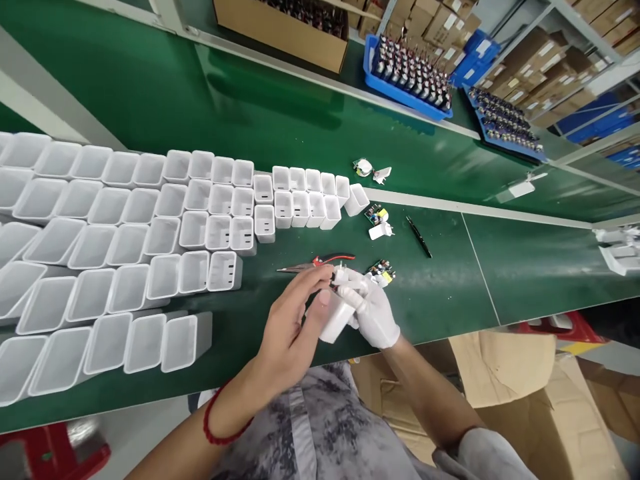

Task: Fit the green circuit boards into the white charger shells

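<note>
In front of my body I hold a white charger housing (336, 321) between both hands. My left hand (293, 327) is bare and curved, its thumb pressed on the housing and its fingertips at a small white plug piece with metal pins (341, 273). Wrapped round the other side is my right hand (376, 313), in a white glove. Fingers hide where plug piece and housing meet. Pliers with red and black handles (320, 261) lie just beyond my left fingers. Beside my right hand rests a circuit board (383, 272) with a yellow part.
Rows of open white housings (165, 233) fill the left of the green bench. Farther back lie another circuit board (376, 215), a white plug cap (381, 231) and a black pen (419, 237). A blue tray (407, 100) of parts stands on the shelf.
</note>
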Demonstrator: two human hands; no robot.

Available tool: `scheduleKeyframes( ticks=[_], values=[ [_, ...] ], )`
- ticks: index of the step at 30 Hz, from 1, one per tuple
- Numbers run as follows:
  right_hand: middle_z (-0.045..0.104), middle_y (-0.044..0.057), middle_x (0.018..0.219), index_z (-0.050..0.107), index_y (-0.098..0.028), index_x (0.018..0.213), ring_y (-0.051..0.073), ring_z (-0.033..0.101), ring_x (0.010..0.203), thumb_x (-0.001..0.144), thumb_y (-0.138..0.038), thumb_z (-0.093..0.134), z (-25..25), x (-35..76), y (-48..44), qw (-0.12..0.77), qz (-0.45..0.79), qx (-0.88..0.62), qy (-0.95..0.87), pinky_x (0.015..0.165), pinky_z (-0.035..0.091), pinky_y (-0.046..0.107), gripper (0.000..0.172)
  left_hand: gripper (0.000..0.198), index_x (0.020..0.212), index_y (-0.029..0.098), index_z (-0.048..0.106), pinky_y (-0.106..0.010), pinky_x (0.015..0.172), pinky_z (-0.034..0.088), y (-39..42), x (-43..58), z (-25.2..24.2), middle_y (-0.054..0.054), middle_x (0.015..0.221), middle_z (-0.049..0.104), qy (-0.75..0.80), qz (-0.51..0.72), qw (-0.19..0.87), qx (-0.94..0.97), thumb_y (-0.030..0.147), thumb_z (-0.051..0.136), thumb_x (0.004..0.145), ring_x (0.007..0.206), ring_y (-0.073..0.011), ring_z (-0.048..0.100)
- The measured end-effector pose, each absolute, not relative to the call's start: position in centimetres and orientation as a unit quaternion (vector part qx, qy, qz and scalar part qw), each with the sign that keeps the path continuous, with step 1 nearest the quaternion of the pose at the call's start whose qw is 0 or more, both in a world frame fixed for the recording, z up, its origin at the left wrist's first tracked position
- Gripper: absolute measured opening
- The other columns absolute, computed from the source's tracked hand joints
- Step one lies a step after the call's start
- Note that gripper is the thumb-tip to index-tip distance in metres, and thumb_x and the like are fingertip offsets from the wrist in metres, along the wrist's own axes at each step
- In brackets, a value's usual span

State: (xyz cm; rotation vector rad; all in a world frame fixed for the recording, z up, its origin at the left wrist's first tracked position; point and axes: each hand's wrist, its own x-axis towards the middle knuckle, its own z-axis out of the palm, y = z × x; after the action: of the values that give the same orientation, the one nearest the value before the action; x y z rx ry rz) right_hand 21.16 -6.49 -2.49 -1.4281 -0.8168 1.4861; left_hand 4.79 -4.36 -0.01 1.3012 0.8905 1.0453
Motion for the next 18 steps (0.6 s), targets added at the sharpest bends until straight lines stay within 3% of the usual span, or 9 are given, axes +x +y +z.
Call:
scheduleKeyframes(
  ticks=[3,7,11,14,18],
  values=[
    [0.057,-0.005,0.056,0.056,-0.019,0.123,0.01,0.048,0.039,0.085,-0.048,0.067,-2.5,21.3,-5.6,0.485,0.616,-0.535,-0.314,0.036,0.04,0.022,0.049,0.033,0.126,0.024,0.063,-0.039,0.112,0.043,-3.7,5.9,-0.8,-0.006,0.134,0.063,0.392,0.429,0.608,0.541,0.036,0.048,0.099,0.13,-0.0234,0.054],
    [0.063,0.002,0.093,0.05,-0.027,0.132,0.016,0.064,0.073,0.085,-0.047,0.067,-2.8,20.7,-5.2,0.474,0.59,-0.548,-0.357,0.064,0.058,0.032,0.053,0.041,0.13,0.021,0.058,-0.046,0.116,0.04,-3.3,7.1,-2.3,-0.01,0.139,0.06,0.401,0.455,0.645,0.465,0.045,0.043,0.1,0.133,-0.0266,0.052],
    [0.064,0.006,0.115,0.056,-0.026,0.121,0.023,0.061,0.109,0.077,-0.042,0.077,-2.7,20.6,-5.2,0.48,0.54,-0.548,-0.421,0.1,0.049,0.041,0.052,0.046,0.14,0.025,0.049,-0.048,0.118,0.037,-4.0,7.4,-1.6,-0.009,0.153,0.046,0.354,0.44,0.654,0.503,0.047,0.041,0.1,0.145,-0.0281,0.037],
    [0.069,0.005,0.105,0.058,-0.024,0.12,0.023,0.065,0.099,0.078,-0.043,0.076,-1.7,22.1,-4.8,0.484,0.563,-0.561,-0.365,0.096,0.05,0.042,0.05,0.04,0.139,0.032,0.05,-0.053,0.117,0.038,-4.4,7.2,0.7,-0.006,0.156,0.042,0.331,0.456,0.613,0.554,0.039,0.045,0.1,0.147,-0.0307,0.032],
    [0.07,0.004,0.097,0.06,-0.023,0.118,0.02,0.066,0.085,0.079,-0.041,0.073,-0.2,25.8,-3.4,0.57,0.562,-0.534,-0.273,0.077,0.055,0.038,0.044,0.031,0.127,0.033,0.061,-0.064,0.115,0.037,-4.1,6.3,3.2,-0.003,0.143,0.055,0.349,0.531,0.551,0.54,0.036,0.044,0.1,0.141,-0.0355,0.041]
  ],
)
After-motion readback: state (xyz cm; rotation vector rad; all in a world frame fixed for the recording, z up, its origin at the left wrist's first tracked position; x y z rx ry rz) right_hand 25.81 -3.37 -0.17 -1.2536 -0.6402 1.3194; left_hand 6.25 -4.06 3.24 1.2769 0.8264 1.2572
